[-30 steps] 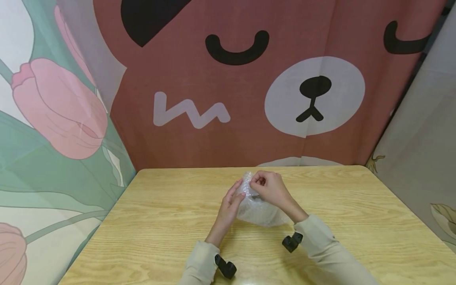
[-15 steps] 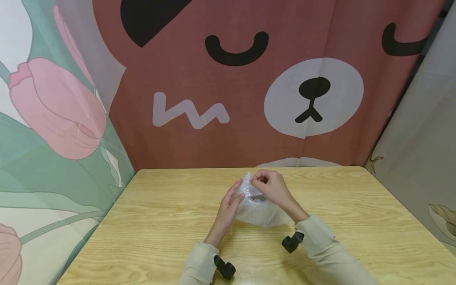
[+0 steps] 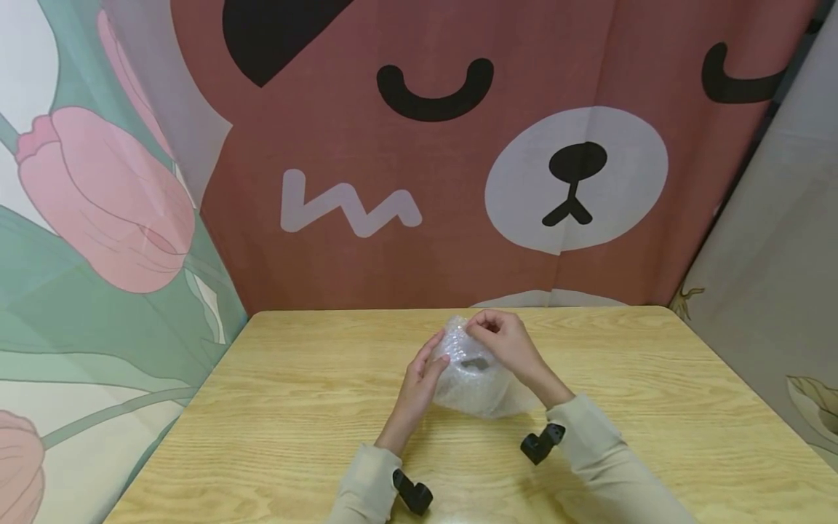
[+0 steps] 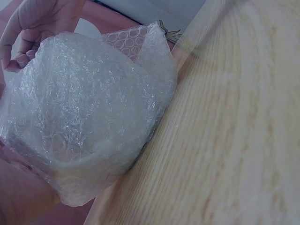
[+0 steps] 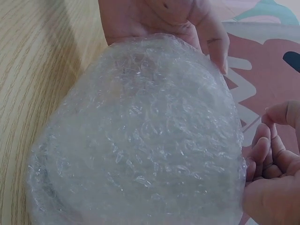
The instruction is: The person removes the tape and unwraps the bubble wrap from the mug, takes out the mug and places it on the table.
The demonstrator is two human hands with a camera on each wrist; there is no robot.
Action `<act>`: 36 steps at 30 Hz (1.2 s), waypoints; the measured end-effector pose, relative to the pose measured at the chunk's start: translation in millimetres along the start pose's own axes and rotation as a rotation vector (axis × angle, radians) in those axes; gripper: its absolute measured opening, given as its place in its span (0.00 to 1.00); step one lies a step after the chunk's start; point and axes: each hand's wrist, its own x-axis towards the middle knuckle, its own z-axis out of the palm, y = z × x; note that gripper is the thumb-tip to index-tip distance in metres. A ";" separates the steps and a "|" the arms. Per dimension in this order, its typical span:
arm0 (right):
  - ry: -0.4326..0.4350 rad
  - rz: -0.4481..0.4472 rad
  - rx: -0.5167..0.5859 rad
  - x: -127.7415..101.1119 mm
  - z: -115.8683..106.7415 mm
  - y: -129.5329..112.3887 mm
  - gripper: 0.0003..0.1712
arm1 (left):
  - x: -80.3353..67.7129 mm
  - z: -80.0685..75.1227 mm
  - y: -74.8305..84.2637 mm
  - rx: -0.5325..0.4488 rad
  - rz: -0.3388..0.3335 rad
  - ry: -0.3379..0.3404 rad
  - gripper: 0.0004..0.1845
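A rounded bundle wrapped in bubble wrap sits on the table near its far middle. What lies inside is blurred by the clear layers, though a dark patch shows on its upper side. My left hand holds the bundle from the left, thumb on the near side and fingers along the far side. At the upper right of the bundle, my right hand has thumb and index finger pinched together. In the right wrist view, a thin clear strip runs from those fingertips to the bundle.
The wood-grain table spreads out on both sides. Behind it hangs a brown bear-print curtain, with a tulip-print curtain at left and a pale one at right. Loose bubble wrap sticks out at one corner.
My right hand has shifted slightly up and to the right, away from the bundle's top. More of the dark patch shows now. The left hand has barely moved.
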 end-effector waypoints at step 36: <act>0.111 0.047 -0.029 -2.5 -20.1 6.1 0.10 | 0.5 -1.8 0.3 0.024 0.006 -0.023 0.26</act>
